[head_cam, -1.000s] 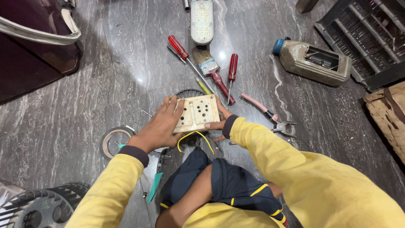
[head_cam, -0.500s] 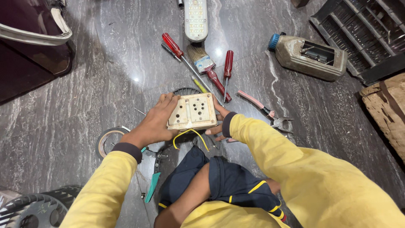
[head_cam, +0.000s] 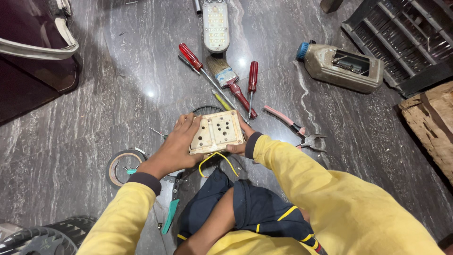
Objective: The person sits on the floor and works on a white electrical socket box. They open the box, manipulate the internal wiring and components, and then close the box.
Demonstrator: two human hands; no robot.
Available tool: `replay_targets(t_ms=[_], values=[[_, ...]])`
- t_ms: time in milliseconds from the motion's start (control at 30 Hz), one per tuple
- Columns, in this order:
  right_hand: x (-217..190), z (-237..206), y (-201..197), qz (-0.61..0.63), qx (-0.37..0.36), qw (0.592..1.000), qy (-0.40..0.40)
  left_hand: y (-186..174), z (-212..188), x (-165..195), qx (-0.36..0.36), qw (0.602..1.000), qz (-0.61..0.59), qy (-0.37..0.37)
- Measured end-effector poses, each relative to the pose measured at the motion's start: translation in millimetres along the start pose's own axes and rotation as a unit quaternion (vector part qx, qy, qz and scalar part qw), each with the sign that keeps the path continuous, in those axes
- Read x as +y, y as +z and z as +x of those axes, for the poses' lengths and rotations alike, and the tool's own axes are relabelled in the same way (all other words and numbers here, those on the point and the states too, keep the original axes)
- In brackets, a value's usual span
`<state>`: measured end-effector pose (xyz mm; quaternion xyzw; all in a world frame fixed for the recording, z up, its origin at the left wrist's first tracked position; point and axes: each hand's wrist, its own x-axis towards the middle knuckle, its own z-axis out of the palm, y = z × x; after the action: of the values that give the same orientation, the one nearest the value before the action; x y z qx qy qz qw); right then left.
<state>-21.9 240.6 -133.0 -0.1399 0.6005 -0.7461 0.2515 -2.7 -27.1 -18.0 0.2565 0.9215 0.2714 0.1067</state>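
A cream electrical socket board [head_cam: 216, 132] with several round holes is held in both my hands above my lap. My left hand [head_cam: 175, 144] grips its left edge, fingers curled over the top. My right hand [head_cam: 239, 141] holds its right side, mostly hidden behind the board. A yellow wire [head_cam: 213, 159] loops out from under the board. Both arms wear yellow sleeves.
On the grey marble floor lie red-handled screwdrivers [head_cam: 191, 56], a paintbrush [head_cam: 225, 75], pink-handled pliers [head_cam: 295, 127], a white lamp [head_cam: 216, 21], a cut-open jerrycan [head_cam: 342, 63], a tape roll [head_cam: 123, 165], a green-handled tool [head_cam: 170, 215]. A dark grille [head_cam: 406, 38] is at right.
The view has shifted slightly; the socket board stays in both hands and has tilted a little. Nothing was picked up or let go.
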Motion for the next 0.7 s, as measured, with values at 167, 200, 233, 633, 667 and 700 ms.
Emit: replay_targets(t_ms=[167, 200, 233, 633, 667, 700], values=[[12, -6, -5, -0.016, -0.003, 1.0, -0.009, 0, -1, 10, -0.013, 0.997, 0.076, 0.023], [13, -8, -3, 0.0, 0.025, 1.0, 0.004, -1, 0, 12, -0.017, 0.995, 0.092, 0.023], [13, -9, 1, 0.016, 0.054, 0.998, 0.017, -2, 1, 13, -0.026, 0.994, 0.104, 0.018], [11, -14, 4, -0.048, 0.047, 0.998, -0.011, 0, 11, 12, -0.066, 0.986, 0.154, 0.023], [12, -13, 4, -0.058, 0.035, 0.997, -0.024, 1, 10, 11, -0.065, 0.985, 0.155, 0.023], [13, -13, 4, -0.046, 0.039, 0.998, -0.013, 2, 10, 10, -0.063, 0.985, 0.157, 0.023]])
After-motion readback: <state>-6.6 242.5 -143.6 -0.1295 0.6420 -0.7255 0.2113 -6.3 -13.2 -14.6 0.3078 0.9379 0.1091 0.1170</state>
